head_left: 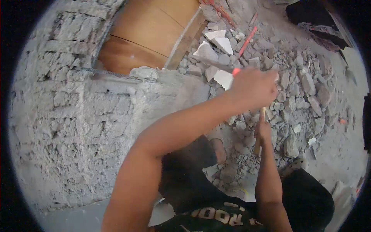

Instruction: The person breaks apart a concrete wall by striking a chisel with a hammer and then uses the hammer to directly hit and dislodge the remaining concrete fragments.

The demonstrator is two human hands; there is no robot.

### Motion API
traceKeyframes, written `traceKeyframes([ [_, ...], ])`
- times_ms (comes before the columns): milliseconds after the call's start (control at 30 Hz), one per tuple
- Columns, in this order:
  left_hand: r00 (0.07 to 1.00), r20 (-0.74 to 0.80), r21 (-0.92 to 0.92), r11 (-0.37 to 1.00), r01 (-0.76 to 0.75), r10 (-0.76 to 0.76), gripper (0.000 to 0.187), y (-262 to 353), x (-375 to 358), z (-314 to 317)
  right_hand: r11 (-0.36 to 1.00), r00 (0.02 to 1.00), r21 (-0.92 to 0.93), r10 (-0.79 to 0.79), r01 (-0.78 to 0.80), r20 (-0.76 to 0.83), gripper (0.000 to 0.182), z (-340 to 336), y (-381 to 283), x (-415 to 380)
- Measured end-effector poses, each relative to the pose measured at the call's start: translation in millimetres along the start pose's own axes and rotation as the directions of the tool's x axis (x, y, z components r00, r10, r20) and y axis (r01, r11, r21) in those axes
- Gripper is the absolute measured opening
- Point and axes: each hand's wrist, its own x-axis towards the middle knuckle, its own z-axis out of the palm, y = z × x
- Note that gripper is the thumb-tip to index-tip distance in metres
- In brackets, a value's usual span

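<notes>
rough grey block wall [65,116] at nine o'clock, broken open onto a smooth brown panel [147,34]. left hand [253,87] fisted round an orange-handled tool [240,48] at one o'clock; right hand [263,129] wrapped round a wooden handle [258,145]. angular rubble [293,96] beyond. short, square blows would serve best.

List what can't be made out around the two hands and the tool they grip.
Head view only:
- Tool: the left hand covers its upper end, so the head type is unclear; only an orange tip shows.
- Right hand: mostly hidden behind the left forearm, so its grip is unreadable.
- Handle's lower end: lost against the rubble.
- Shirt lettering: cut off by the bottom edge.
- Frame corners: blacked out by the lens rim.
</notes>
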Motion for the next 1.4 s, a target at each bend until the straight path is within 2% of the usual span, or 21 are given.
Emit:
traceKeyframes([
  [167, 0.969, -0.209, 0.077, 0.990, -0.117, 0.131, 0.016, -18, -30, -63, 0.999, 1.000, 0.039, 0.001, -0.002, 0.011, 0.068, -2, 5, -3],
  [233, 0.943, -0.331, 0.023, 1.000, -0.014, 0.021, 0.019, -18, -36, -82, 0.999, 1.000, 0.031, -0.015, 0.015, -0.005, 0.067, -3, 7, -6],
  [367, 0.904, -0.402, -0.123, 0.987, 0.101, -0.142, 0.013, -72, -58, -80, 0.998, 0.999, -0.058, 0.009, -0.012, -0.043, 0.072, -9, 15, -5],
  [433, 0.892, -0.428, 0.131, 0.967, 0.220, -0.145, 0.020, -104, -55, -74, 0.996, 0.999, -0.091, 0.005, -0.009, -0.048, 0.075, -12, 11, -8],
  [567, 0.814, -0.496, 0.172, 0.885, 0.433, -0.302, 0.027, -131, 2, -88, 0.980, 0.999, -0.197, -0.030, 0.024, -0.027, 0.081, -15, 8, -13],
  [633, 0.759, -0.182, 0.091, 0.758, 0.646, -0.625, 0.030, -165, 28, -99, 0.976, 0.998, -0.219, -0.018, 0.005, -0.059, 0.081, -18, 13, -19],
  [667, 0.764, -0.176, 0.085, 0.764, 0.640, -0.621, 0.030, -153, 27, -102, 0.977, 0.995, -0.209, -0.053, 0.035, -0.080, 0.081, -20, 14, -22],
  [733, 0.747, 0.025, -0.093, 0.742, 0.664, -0.665, 0.030, -132, 17, -117, 0.986, 0.997, -0.160, -0.060, 0.049, -0.058, 0.078, -21, 16, -17],
  [767, 0.748, 0.019, -0.079, 0.745, 0.663, -0.664, 0.030, -131, 15, -111, 0.987, 0.997, -0.149, -0.062, 0.054, -0.048, 0.078, -16, 14, -14],
  [833, 0.814, -0.128, 0.083, 0.812, 0.578, -0.566, 0.032, -124, -5, -76, 0.991, 1.000, -0.131, -0.003, 0.002, -0.006, 0.077, -18, 17, -16],
  [867, 0.859, 0.053, 0.154, 0.854, 0.497, -0.509, 0.033, -123, -24, -64, 0.968, 0.990, -0.218, -0.135, 0.124, -0.034, 0.075, -20, 8, -26],
  [933, 0.846, 0.399, 0.343, 0.913, 0.219, -0.353, 0.032, -118, -81, -30, 0.981, 0.994, -0.171, -0.103, 0.094, -0.045, 0.071, -25, 10, -24],
  [967, 0.865, 0.478, 0.257, 0.966, 0.028, -0.152, 0.029, -120, -128, -24, 0.988, 0.997, -0.136, -0.077, 0.074, -0.017, 0.068, -25, 16, -21],
  [1000, 0.767, 0.641, 0.183, 0.977, -0.109, -0.035, 0.025, -126, -167, -32, 0.994, 0.998, -0.092, -0.062, 0.059, -0.026, 0.071, -27, 20, -16],
  [1067, 0.667, 0.745, 0.238, 0.930, -0.280, 0.010, 0.013, -120, -195, -62, 0.994, 0.998, -0.088, -0.063, 0.060, -0.030, 0.072, -23, 20, -15],
  [1100, 0.657, 0.753, 0.233, 0.927, -0.292, 0.018, 0.013, -120, -198, -76, 0.995, 0.997, -0.082, -0.063, 0.059, -0.045, 0.074, -21, 21, -16],
  [1167, 0.730, 0.648, 0.059, 0.942, -0.330, 0.216, 0.012, -109, -208, -100, 0.997, 0.996, -0.058, -0.054, 0.050, -0.067, 0.072, -8, 26, -24],
  [1200, 0.733, 0.643, 0.060, 0.941, -0.334, 0.219, 0.012, -98, -205, -102, 0.997, 0.993, -0.039, -0.074, 0.071, -0.089, 0.070, -4, 22, -25],
  [1267, 0.836, 0.534, 0.042, 0.983, -0.178, 0.129, 0.011, -52, -183, -97, 0.990, 0.985, -0.087, -0.120, 0.110, -0.124, 0.070, 10, 68, 30],
  [1300, 0.880, 0.456, 0.065, 0.981, -0.185, 0.136, 0.011, -34, -173, -94, 0.982, 0.976, -0.132, -0.156, 0.137, -0.150, 0.069, 15, 83, 50],
  [1400, 0.937, 0.333, 0.193, 0.966, -0.174, 0.102, 0.010, 21, -130, -98, 0.997, 0.994, -0.071, -0.049, 0.042, -0.097, 0.070, 4, 28, -12],
])
